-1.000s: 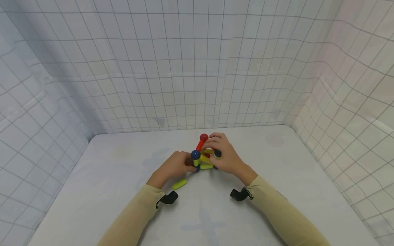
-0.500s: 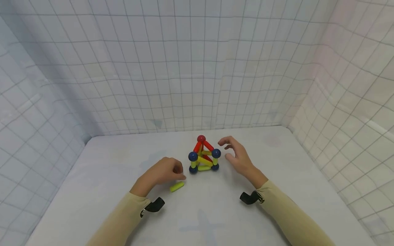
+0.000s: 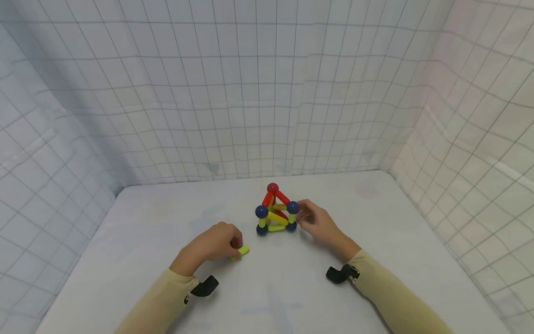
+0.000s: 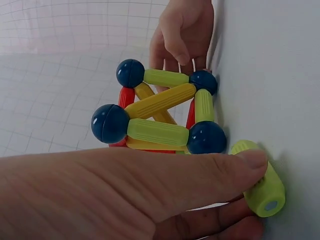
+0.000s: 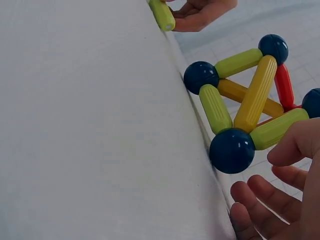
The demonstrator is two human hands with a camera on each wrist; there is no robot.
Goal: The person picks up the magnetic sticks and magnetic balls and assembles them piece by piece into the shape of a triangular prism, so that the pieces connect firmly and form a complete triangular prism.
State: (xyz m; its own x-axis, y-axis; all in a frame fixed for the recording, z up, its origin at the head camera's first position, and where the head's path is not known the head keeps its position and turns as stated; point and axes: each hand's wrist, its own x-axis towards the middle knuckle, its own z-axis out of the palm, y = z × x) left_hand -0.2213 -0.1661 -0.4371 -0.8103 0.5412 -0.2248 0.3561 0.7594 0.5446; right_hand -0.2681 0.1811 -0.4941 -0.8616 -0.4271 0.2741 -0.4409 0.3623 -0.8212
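Note:
My left hand [image 3: 217,241] pinches a loose yellow-green magnetic stick [image 4: 267,192] on the table, thumb on the near side and fingers beyond it. Up and to the right stands a frame of magnetic sticks and balls [image 3: 277,218]. It has dark blue balls [image 5: 232,151] at the corners, yellow-green, yellow and red sticks between them, and a red ball [image 3: 273,188] at the back. Beside the frame's right side is my right hand [image 3: 321,225], its fingers loosely bent and holding nothing. In the right wrist view its thumb tip is close to a yellow-green stick; contact is unclear.
A white-covered table [image 3: 175,306] lies under everything. White grid-patterned curtains [image 3: 250,93] enclose it at the back and on both sides. Black wrist mounts [image 3: 204,286] stick out from both sleeves.
Both hands have come off the frame. The left moved down and left to the loose stick and now pinches it. The right drew away, then came back close to the frame's right side.

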